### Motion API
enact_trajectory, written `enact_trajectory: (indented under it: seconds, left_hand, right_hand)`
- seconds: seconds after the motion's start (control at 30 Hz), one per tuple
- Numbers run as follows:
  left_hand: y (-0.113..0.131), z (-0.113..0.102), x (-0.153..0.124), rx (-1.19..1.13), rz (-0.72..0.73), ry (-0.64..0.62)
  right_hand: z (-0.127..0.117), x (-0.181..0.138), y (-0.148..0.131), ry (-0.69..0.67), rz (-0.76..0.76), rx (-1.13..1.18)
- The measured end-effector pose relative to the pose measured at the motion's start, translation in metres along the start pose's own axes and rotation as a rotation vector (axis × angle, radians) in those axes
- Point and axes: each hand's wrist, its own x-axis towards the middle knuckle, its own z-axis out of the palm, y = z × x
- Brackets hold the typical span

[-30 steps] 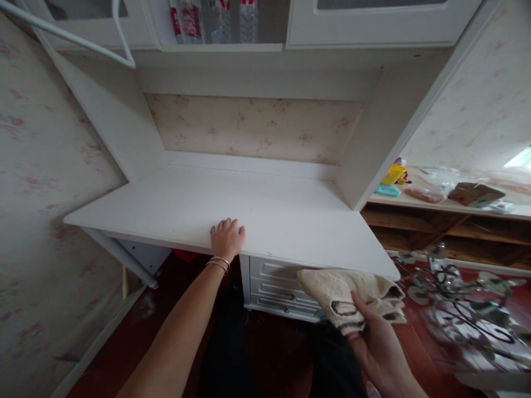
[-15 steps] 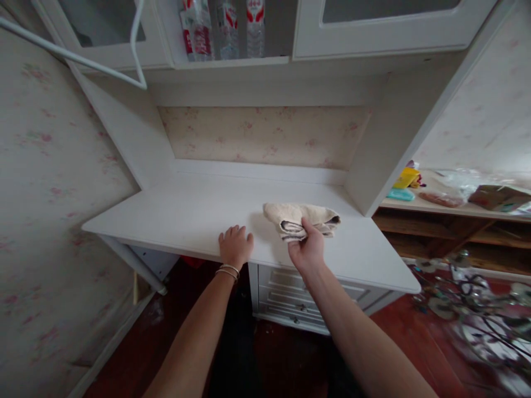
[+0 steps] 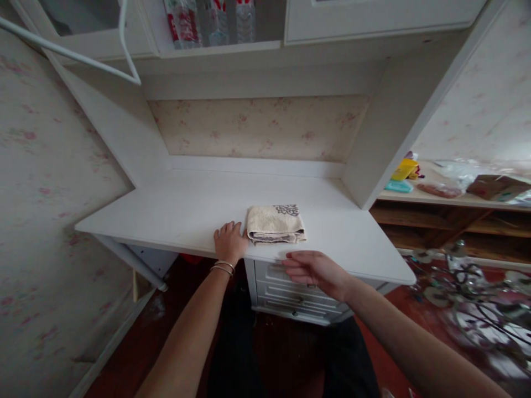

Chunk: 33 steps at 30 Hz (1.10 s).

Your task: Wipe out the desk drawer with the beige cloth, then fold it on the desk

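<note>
A folded beige towel (image 3: 275, 222) with a dark pattern in one corner lies flat on the white desk (image 3: 199, 199). Close by its left edge, my left hand (image 3: 230, 242) rests on the desk's front part, fingers spread, with bangles on the wrist. In front of the desk edge hovers my right hand (image 3: 317, 272), its fingers stretched out to the left and nothing in it. It is just before the top drawer (image 3: 269, 271), below and to the right of the towel, apart from it.
Overhead, plastic bottles (image 3: 218, 25) stand in the hutch, and a white metal rod (image 3: 83, 61) juts in at upper left. On the right are a low wooden shelf (image 3: 415, 224) with bags and a box (image 3: 498, 187), and a chandelier-like metal piece (image 3: 460, 287) on the floor.
My right hand has let go of the towel and drawn back towards me, off the desk. The towel now lies flat, further left, near my left hand. My left hand has barely moved.
</note>
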Motion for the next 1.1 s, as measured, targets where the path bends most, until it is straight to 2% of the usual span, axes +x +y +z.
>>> enact_trajectory:
  seconds: [0.03, 0.1, 0.17, 0.2, 0.27, 0.33, 0.43, 0.53, 0.63, 1.1]
  left_hand:
    - [0.000, 0.000, 0.000, 0.000, -0.004, -0.011]
    - [0.001, 0.000, 0.001, 0.004, -0.014, -0.031]
    - [0.002, -0.001, 0.001, 0.015, -0.025, -0.045]
    - [0.002, -0.001, 0.001, 0.021, -0.028, -0.049]
    - [0.003, -0.001, 0.001, 0.032, -0.026, -0.052]
    - [0.002, -0.001, 0.002, 0.037, -0.019, -0.063]
    - [0.002, 0.000, 0.002, 0.044, -0.010, -0.077]
    - [0.002, 0.001, 0.002, 0.055, -0.004, -0.079]
    - [0.003, 0.000, 0.001, 0.055, -0.011, -0.080]
    - [0.005, -0.001, 0.001, 0.060, -0.021, -0.092]
  right_hand:
    - [-0.017, -0.005, -0.002, 0.028, -0.041, -0.097]
    - [-0.062, -0.009, -0.008, 0.195, -0.184, -0.249]
    - [-0.118, -0.010, -0.017, 0.458, -0.352, -0.400]
    - [-0.146, -0.009, -0.021, 0.675, -0.408, -0.505]
    - [-0.193, -0.010, -0.026, 1.023, -0.400, -0.803]
    - [-0.221, -0.010, -0.026, 1.115, -0.237, -0.978]
    - [-0.224, -0.009, -0.019, 1.116, -0.018, -1.070]
    - [-0.208, -0.008, -0.016, 1.111, 0.076, -1.079]
    - [-0.202, -0.009, -0.018, 1.104, 0.088, -1.077]
    - [-0.209, -0.010, -0.017, 1.128, 0.061, -1.084]
